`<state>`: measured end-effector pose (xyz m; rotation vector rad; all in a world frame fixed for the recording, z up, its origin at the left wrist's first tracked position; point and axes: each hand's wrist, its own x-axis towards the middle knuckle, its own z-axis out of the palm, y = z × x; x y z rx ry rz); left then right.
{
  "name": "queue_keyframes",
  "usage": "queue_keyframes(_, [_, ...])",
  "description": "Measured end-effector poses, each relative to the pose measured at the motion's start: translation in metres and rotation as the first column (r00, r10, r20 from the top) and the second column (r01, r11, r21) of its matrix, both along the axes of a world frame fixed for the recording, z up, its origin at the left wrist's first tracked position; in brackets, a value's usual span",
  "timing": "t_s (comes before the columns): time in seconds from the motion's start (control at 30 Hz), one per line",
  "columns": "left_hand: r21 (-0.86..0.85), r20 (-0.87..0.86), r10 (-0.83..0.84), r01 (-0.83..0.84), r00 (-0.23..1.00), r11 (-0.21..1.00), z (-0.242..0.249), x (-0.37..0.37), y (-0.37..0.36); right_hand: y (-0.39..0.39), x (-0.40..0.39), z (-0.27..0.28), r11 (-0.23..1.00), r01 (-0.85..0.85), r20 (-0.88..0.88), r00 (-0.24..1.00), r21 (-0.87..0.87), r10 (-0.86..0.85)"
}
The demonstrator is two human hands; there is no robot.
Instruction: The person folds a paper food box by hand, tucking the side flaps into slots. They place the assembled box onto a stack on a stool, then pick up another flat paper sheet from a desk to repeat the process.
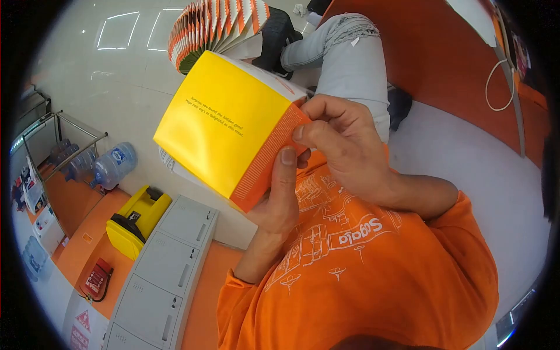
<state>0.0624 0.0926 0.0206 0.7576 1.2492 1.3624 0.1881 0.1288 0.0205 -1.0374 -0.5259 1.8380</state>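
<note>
A folded cardboard box (216, 125) is held up in front of my orange shirt. Its large yellow face carries small printed text, and an orange striped panel runs along its near side. My left hand (279, 201) supports it from below, thumb pressed on the orange panel and most fingers hidden behind. At that panel's upper end, my right hand (344, 143) pinches the orange edge between thumb and bent index finger. Beyond the box, a fanned stack of orange-and-white cardboard pieces (219, 26) rests by a black object whose kind I cannot make out.
A leg in light jeans (353, 70) extends beyond my hands. Grey lockers (160, 265) stand at lower left, near a yellow case (137, 221), a red fire extinguisher (96, 280) and several water bottles (114, 166). An orange panel (431, 64) rises at upper right.
</note>
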Motion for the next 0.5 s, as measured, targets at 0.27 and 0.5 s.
queue_keyframes(0.27, [0.099, -0.022, 0.047, -0.045, 0.999, 0.994, -0.003, -0.004, 0.004, 0.0, 0.004, -0.002, 0.994, -0.105, 0.094, 0.99, 0.03, 0.102])
queue_keyframes(0.5, [0.045, -0.085, 0.076, -0.072, 0.993, 0.996, 0.008, -0.01, 0.019, -0.004, 0.005, 0.002, 0.986, -0.055, 0.313, 0.95, 0.158, 0.003])
